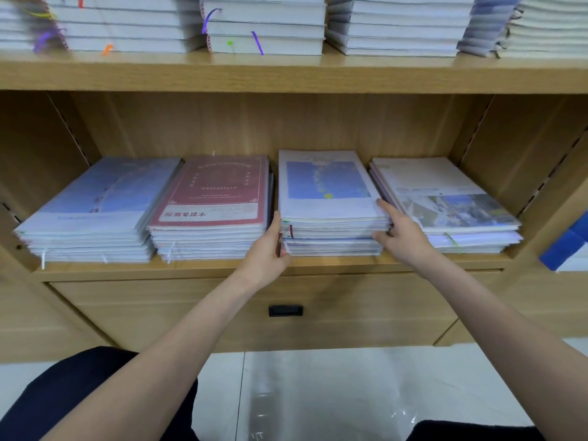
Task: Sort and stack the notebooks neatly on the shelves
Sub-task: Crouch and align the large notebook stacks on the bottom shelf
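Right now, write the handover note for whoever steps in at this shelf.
Left hand: pressed flat against the left side of the third stack.
Right hand: fingers on that stack's right front corner.
Things: four notebook stacks lie side by side on the lower shelf; more stacks fill the upper shelf.
Done: all four stacks are up.
Left: the third stack's upper and lower halves sit offset; square them.
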`<state>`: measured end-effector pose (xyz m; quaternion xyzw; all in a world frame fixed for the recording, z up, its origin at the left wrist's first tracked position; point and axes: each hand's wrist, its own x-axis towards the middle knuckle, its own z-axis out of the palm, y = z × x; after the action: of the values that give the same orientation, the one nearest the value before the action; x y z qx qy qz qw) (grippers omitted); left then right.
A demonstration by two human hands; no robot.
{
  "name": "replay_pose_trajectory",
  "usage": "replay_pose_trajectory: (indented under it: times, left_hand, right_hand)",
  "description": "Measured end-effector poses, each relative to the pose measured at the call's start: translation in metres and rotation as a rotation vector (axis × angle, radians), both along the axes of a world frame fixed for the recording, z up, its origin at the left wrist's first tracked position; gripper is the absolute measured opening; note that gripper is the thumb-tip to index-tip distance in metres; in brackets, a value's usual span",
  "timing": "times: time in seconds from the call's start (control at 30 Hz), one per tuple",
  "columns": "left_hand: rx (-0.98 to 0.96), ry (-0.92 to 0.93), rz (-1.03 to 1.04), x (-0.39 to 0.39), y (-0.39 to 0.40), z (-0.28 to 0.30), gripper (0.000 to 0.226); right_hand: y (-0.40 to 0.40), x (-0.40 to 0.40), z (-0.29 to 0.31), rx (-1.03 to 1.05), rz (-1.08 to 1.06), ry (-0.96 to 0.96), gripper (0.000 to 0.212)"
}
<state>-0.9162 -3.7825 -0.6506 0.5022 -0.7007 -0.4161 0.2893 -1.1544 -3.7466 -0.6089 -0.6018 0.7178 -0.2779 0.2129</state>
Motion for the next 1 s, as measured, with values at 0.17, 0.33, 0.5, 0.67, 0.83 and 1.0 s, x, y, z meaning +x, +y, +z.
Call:
replay_pose_trajectory:
  times: [0.17, 0.33, 0.5, 0.67, 0.83, 1.0]
  left_hand:
    - [0.051, 0.070, 0.058, -0.002, 0.007, 0.000, 0.082]
    - [0.049, -0.036, 0.005, -0.003, 0.014, 0.007, 0.083]
    - [0.037, -0.051, 0.036, -0.009, 0.017, 0.011, 0.081]
    - [-0.071, -0.046, 0.081, -0.008, 0.025, 0.022, 0.082]
    - [-0.429, 0.011, 0.245, -0.023, 0.043, 0.040, 0.062]
    - [-0.481, 0.025, 0.116, -0.078, 0.052, 0.041, 0.050]
  right_hand:
    - [-0.001, 0.004, -0.003, 0.010, -0.054, -0.025, 0.072]
    - [-0.002, 0.002, -0.008, 0.022, -0.042, 0.007, 0.077]
    - [-0.006, 0.000, -0.015, -0.022, -0.048, -0.022, 0.077]
    - [-0.002, 0.000, -0.003, -0.020, 0.012, -0.040, 0.080]
    - [0.018, -0.031, 0.028, -0.185, -0.043, -0.199, 0.069]
    - [0.048, -0.083, 0.033, -0.164, -0.163, -0.120, 0.071]
